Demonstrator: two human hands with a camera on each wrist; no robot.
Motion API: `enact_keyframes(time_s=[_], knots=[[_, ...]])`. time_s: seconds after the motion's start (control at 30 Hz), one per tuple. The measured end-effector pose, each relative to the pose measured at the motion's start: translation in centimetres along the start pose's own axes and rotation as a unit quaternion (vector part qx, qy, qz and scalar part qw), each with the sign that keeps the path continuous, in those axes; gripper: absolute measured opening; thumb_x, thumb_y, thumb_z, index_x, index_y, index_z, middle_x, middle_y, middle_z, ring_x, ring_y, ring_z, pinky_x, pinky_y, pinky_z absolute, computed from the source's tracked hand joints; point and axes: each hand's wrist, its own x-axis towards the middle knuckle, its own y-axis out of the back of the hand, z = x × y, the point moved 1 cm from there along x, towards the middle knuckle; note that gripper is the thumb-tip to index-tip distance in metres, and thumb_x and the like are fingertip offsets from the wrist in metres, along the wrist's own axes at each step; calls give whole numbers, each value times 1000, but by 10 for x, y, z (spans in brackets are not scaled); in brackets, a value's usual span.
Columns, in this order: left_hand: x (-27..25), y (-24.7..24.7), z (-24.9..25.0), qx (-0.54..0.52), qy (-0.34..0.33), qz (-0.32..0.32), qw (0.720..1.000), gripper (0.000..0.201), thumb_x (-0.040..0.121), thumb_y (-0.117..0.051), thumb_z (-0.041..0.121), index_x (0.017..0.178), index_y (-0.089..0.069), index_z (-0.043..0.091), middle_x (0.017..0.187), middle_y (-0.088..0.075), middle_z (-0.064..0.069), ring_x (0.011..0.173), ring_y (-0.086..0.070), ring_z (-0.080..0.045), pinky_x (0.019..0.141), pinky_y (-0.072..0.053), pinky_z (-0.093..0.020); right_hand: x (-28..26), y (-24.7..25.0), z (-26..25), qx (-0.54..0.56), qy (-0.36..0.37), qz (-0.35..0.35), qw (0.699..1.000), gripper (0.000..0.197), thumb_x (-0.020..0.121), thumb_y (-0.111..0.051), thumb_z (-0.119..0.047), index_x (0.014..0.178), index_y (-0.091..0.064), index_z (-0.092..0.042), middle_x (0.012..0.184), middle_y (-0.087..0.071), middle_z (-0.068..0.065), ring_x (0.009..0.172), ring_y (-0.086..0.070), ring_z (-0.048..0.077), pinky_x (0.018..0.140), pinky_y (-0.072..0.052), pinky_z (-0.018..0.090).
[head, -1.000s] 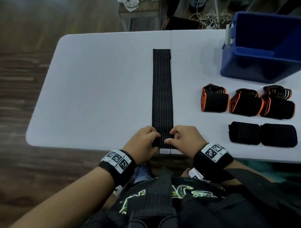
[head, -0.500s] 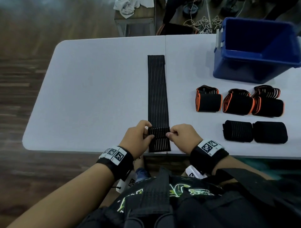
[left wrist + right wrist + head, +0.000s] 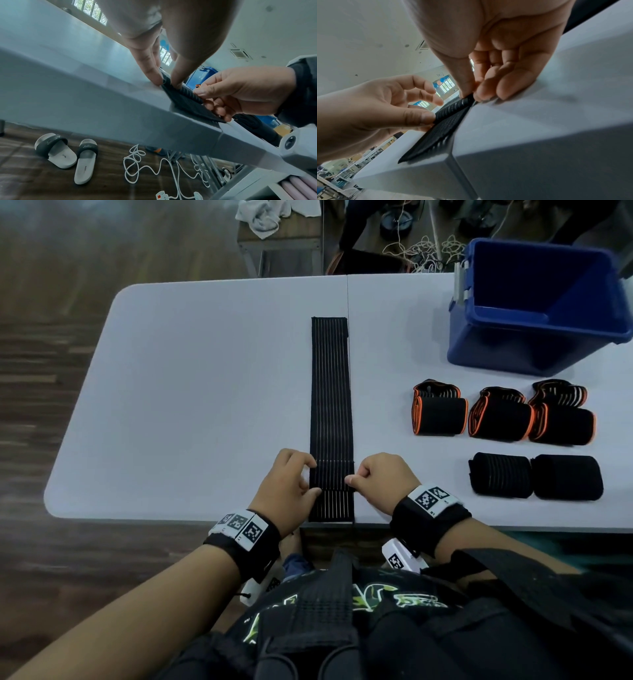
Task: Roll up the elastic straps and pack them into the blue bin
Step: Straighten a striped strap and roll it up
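A long black ribbed elastic strap [image 3: 330, 392] lies flat down the middle of the white table [image 3: 205, 388], its near end at the table's front edge. My left hand [image 3: 314, 478] and right hand [image 3: 352, 478] pinch its two side edges a little in from that end, holding a raised fold between thumb and fingers. The wrist views show the same pinch: left hand [image 3: 167, 81] on the strap [image 3: 185, 102], right hand [image 3: 471, 96] on the strap [image 3: 443, 129]. The blue bin [image 3: 534, 337] stands at the far right and looks empty.
Three orange-edged rolled straps [image 3: 440, 416] and two plain black rolls [image 3: 500, 475] lie on the table in front of the bin. Beyond the table are a stool with a towel [image 3: 263, 217] and tangled cords [image 3: 421, 251]. Slippers [image 3: 56, 150] lie underneath.
Both hands moved from the strap's very end a little further up it and now hold a fold there. The head view shifted slightly.
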Motion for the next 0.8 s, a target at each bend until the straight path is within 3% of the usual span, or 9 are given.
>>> enact_keyframes(time_s=[0.23,0.4,0.47,0.57,0.67,0.73,0.8], knots=[[4,4,-3,-61,6,10,998,43,77,-78,1,105,-55,25,111,-47,7,82,-63,-7,75,-59,-24,0,-1,-5,-19,13,23,999,33,92,-66,-42,74,-68,-14,78,-68,-3,76,-58,13,67,-39,27],[8,11,-6,-61,1,-16,998,39,78,-79,4,100,-57,25,109,-50,5,84,-63,-12,72,-60,-29,1,-1,-5,-26,13,19,999,31,91,-67,-42,77,-68,-16,80,-68,-3,80,-60,14,70,-42,28],[7,13,-6,-58,-11,-40,997,40,76,-84,11,101,-56,27,112,-49,7,88,-63,-11,77,-59,-29,0,-2,-4,-12,5,25,1000,25,89,-68,-42,83,-65,-18,83,-66,-4,83,-60,15,73,-46,30],[3,17,-6,29,-87,-85,992,48,67,-91,37,104,-60,28,118,-46,7,99,-54,-13,87,-53,-30,-4,-4,0,10,29,43,999,24,86,-71,-40,95,-55,-26,90,-62,-5,87,-59,17,79,-50,33],[-2,15,-7,180,-144,-146,962,64,59,-87,57,110,-64,27,128,-46,-1,108,-47,-21,89,-47,-35,-9,-8,-1,-44,114,48,991,27,86,-72,-40,106,-62,-26,103,-55,-4,101,-55,17,90,-47,32],[-4,12,-9,242,-145,-160,946,69,57,-86,57,114,-63,25,133,-45,-5,111,-48,-25,90,-49,-40,-13,-10,-2,-91,146,25,985,41,86,-72,-46,121,-64,-25,114,-53,-3,111,-49,17,98,-44,32],[-6,11,-9,258,-154,-152,942,62,60,-86,49,111,-65,22,133,-47,-8,109,-52,-29,86,-52,-44,-16,-10,-2,-121,162,10,979,58,82,-73,-53,130,-60,-24,119,-50,-3,113,-46,19,100,-44,34]])
